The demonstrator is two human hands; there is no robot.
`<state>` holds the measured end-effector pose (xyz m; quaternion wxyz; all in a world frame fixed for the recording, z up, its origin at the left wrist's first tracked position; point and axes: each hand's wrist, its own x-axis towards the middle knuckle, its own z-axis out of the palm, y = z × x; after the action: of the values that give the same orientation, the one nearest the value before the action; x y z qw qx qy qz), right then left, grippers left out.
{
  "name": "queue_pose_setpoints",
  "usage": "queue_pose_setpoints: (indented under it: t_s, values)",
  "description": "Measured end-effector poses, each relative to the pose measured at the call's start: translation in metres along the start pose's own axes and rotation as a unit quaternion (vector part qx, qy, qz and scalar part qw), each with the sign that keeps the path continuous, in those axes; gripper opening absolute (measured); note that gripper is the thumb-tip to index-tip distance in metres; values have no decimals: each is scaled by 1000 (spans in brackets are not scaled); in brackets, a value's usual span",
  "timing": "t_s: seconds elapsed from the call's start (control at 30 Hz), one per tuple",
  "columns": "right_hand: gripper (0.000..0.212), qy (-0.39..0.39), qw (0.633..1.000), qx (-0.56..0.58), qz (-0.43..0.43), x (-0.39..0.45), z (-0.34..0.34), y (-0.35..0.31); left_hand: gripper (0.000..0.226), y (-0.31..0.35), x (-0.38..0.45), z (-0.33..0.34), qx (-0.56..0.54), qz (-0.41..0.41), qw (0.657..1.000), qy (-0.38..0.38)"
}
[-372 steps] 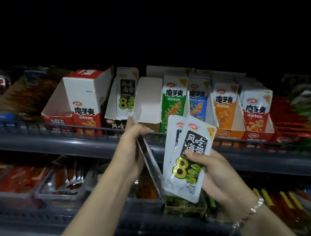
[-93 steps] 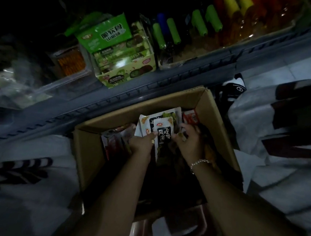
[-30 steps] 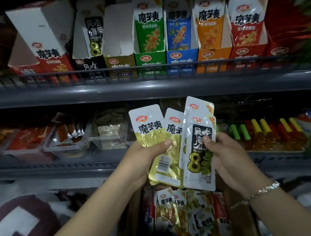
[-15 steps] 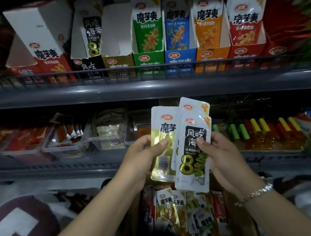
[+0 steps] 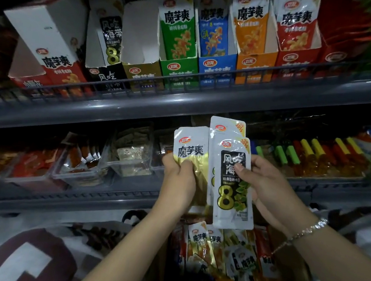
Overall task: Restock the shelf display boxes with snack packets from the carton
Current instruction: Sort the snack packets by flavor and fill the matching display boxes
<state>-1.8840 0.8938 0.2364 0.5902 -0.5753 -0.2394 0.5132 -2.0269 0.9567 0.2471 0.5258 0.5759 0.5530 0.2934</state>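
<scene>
Head view, looking up at two shelf levels from in front of them. Left hand [image 5: 177,183] raised before the lower shelf [image 5: 101,196], fingers curled round a gold-and-white snack packet [image 5: 190,155], thumb pressed on its gold front. Right hand [image 5: 267,191] just beside it, thumb pinching the face of a white-and-black packet with a large gold 8 [image 5: 233,184], fingers wrapped behind; a second white packet [image 5: 226,128] fanned out behind and above that one, held in the same grip. Packets in the two hands touching or overlapping along their inner edges.

Below the hands, the carton [image 5: 215,262], only partly visible and dark at its edges, crammed with upright packets of mixed colours.

On the upper shelf [image 5: 184,103], behind a wire front rail, a row of display boxes: a red-and-white box [image 5: 57,52] tilted at far left, then a black box [image 5: 109,43] holding a packet with the same gold 8, a gold box [image 5: 143,40] showing only its bare white inner wall, then green [image 5: 179,33], blue [image 5: 214,31], orange [image 5: 251,28] and red [image 5: 296,27] boxes, each with packets standing in it.

On the lower shelf, clear trays [image 5: 128,154] of small wrapped snacks at left, a row of capped tubes [image 5: 307,154] in green, yellow and red at right.

A beaded bracelet [image 5: 309,229] on the right wrist.
</scene>
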Motion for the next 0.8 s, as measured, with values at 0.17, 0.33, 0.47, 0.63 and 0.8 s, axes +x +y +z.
queue_pose_setpoints:
  t_s: [0.17,0.33,0.47,0.63,0.8]
  values:
    - [15,8,1000,14,-5,-1,-3,-6,46,1,-1,-1,4,-7,1000,-28]
    - [14,16,999,33,-4,-3,-7,-12,66,3,-4,-2,7,2,999,-35]
    - [14,10,999,38,-4,-4,-8,-14,72,3,-2,-2,-32,-21,998,-49]
    - [15,11,999,41,1,-5,-9,-15,53,-1,2,-4,-167,-141,970,-105]
    - [16,9,999,48,6,-6,-10,-17,38,2,5,-8,-383,-173,893,-163]
